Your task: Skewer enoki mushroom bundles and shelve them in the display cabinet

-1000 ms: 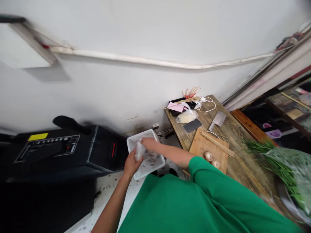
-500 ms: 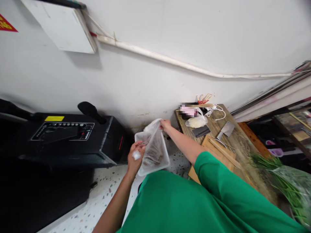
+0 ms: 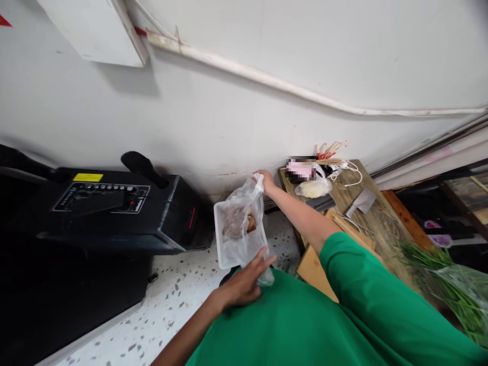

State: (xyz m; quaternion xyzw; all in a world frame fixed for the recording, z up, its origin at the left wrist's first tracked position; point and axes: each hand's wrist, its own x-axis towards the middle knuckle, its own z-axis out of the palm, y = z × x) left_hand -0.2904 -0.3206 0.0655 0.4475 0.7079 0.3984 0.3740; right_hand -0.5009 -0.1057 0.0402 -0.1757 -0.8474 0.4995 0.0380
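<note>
thin glossy clear plastic bag [image 3: 242, 223] in a smooth white plastic tray [image 3: 221, 244].

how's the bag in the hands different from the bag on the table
The bag in the hands is stretched out over a white tray, holding brownish pieces; the bag on the table lies bunched, filled with something pale. The right hand pinches the first; nothing touches the second. Both are clear plastic.
</note>
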